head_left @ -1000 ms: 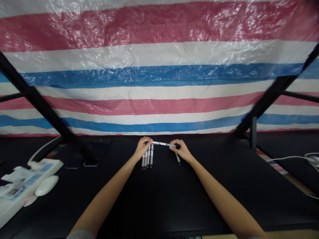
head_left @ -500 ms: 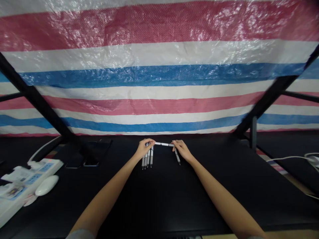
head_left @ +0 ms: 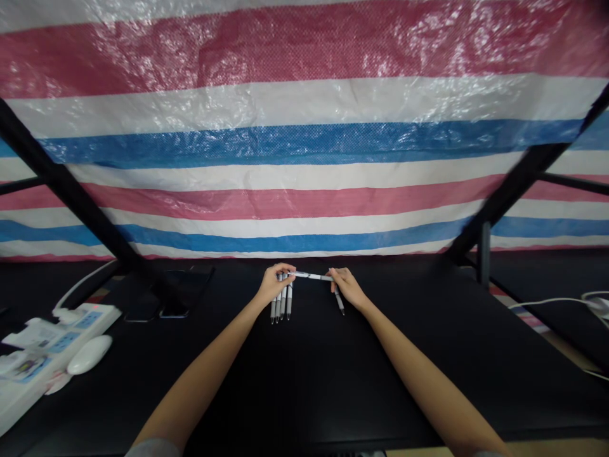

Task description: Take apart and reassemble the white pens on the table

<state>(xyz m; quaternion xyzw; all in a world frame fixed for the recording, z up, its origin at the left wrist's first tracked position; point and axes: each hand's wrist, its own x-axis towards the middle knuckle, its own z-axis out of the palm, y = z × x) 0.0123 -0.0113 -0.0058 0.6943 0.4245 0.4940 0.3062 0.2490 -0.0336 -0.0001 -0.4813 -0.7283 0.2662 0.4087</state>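
A white and grey pen (head_left: 311, 276) spans the gap between my hands, roughly level. My left hand (head_left: 275, 284) pinches its left end, and my right hand (head_left: 348, 287) grips its right end. Several similar pens (head_left: 282, 306) lie side by side on the black table (head_left: 304, 374), their upper ends partly behind my left fingers. Below my right fingers another pen (head_left: 339, 301) lies tilted, its top hidden by the hand.
On the left are a white power strip (head_left: 61, 346), a white mouse-shaped object (head_left: 90, 354) and dark flat devices (head_left: 175, 304). Black frame legs (head_left: 507, 190) stand at both sides before a striped sheet (head_left: 304, 203). White cables (head_left: 547, 301) run at the right.
The held pen has turned slightly, and its markings look different. Its left end sits a little higher, while my left hand has shifted very slightly up and left.
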